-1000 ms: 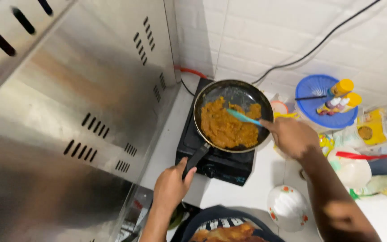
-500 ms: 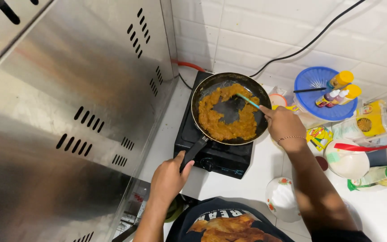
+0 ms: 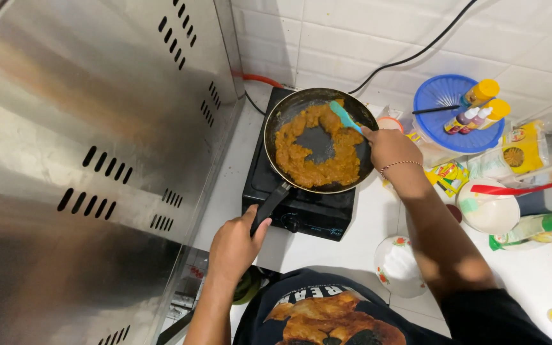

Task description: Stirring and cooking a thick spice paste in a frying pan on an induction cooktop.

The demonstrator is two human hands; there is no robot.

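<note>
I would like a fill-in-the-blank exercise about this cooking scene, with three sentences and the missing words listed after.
1. The left hand holds the black handle of the ____.
2. The right hand holds a spatula whose colour is ____.
3. The orange paste lies in a ring, so the pan's dark bottom shows bare in the ____.

Missing words: frying pan; turquoise; middle

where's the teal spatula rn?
Head view: the teal spatula is in the right hand, its blade in the frying pan at the upper right of the orange paste.
</note>
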